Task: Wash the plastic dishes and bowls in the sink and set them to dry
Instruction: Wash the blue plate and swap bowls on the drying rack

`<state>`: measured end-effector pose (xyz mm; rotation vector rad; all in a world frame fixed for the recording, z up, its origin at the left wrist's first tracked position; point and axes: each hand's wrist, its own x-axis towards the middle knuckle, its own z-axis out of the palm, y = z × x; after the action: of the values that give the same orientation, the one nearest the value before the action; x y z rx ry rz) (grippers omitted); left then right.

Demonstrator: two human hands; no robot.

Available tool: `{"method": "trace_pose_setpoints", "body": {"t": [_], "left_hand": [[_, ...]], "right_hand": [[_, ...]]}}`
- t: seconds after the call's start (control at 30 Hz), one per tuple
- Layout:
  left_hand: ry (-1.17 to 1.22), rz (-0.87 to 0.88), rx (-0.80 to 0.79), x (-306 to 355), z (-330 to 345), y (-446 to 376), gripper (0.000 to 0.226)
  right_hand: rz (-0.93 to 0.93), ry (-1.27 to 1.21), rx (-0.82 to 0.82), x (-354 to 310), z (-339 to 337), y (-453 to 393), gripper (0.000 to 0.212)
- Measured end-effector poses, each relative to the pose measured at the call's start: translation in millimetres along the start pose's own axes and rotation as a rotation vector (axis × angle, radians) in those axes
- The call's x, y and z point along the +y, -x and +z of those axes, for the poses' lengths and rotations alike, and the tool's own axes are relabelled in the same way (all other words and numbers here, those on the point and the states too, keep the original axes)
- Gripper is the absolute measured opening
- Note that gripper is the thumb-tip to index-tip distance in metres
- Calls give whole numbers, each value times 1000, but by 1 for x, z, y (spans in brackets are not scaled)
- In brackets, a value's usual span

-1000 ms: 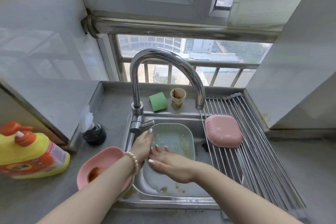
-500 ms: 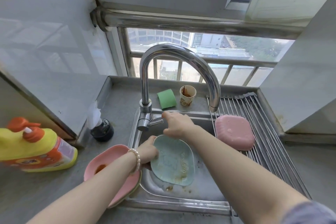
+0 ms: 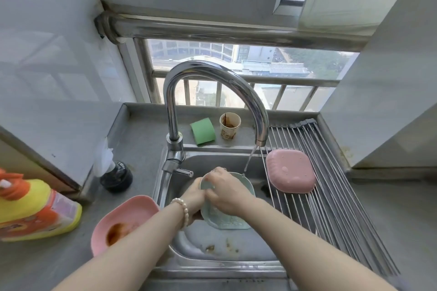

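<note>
The grey table runs around a steel sink set below the window. Half a second ago the right hand was at the tap lever and no water ran; now a thin stream falls from the spout of the tap into the back of the sink, and the right hand has come back onto the green dish. The dish, tilted up on its edge over the middle of the sink, sits a little nearer the tap than before. The left hand grips its left rim with curled fingers, a bead bracelet on the wrist; the right hand lies across the dish's face, fingers bent onto its upper rim — whether they pinch it or only press it, I cannot tell.

A roll-up wire rack covers the sink's right side, and a pink dish lies upside down on its back-left part, wet with drops. At the sink's left edge a second pink bowl rests on the table, partly over the rim, with brown sauce inside. The sink floor holds brown food scraps near its front.

At the table's left edge lies a yellow detergent bottle. Along the back edge stand a green sponge and a paper cup stained brown inside — just beside each other.
</note>
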<state>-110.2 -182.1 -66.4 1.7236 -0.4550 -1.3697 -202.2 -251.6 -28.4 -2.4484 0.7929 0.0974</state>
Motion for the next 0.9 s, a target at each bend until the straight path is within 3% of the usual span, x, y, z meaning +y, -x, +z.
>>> {"method": "trace_pose_setpoints", "body": {"t": [0.1, 0.17, 0.23, 0.27, 0.33, 0.37, 0.43, 0.53, 0.67, 0.77, 0.8, 0.9], "left_hand": [[190, -5, 42, 9, 14, -1, 12], [181, 65, 120, 10, 17, -6, 16], [140, 104, 182, 7, 22, -7, 16], [150, 105, 185, 6, 25, -7, 17], [218, 106, 145, 5, 37, -4, 20], [269, 112, 110, 6, 45, -1, 24], [408, 119, 43, 10, 52, 1, 30], [513, 134, 45, 18, 50, 2, 32], [447, 188, 111, 26, 37, 1, 32], [394, 209, 91, 28, 39, 7, 28], [395, 197, 61, 26, 43, 9, 27], [493, 145, -11, 26, 59, 16, 24]], "right_hand": [[-46, 26, -104, 16, 7, 52, 42], [-82, 210, -108, 35, 15, 77, 67], [53, 387, -133, 47, 6, 84, 89], [102, 461, -69, 49, 2, 81, 97], [139, 457, -29, 48, -8, 69, 113], [184, 415, -39, 46, -14, 61, 115], [224, 327, -77, 39, -17, 43, 95], [38, 207, -147, 24, -9, 44, 69], [-75, 229, -303, 29, -12, 76, 73], [44, 366, -186, 48, -25, 75, 109], [113, 370, -120, 51, -28, 67, 112], [219, 192, -64, 43, -24, 39, 86]]}}
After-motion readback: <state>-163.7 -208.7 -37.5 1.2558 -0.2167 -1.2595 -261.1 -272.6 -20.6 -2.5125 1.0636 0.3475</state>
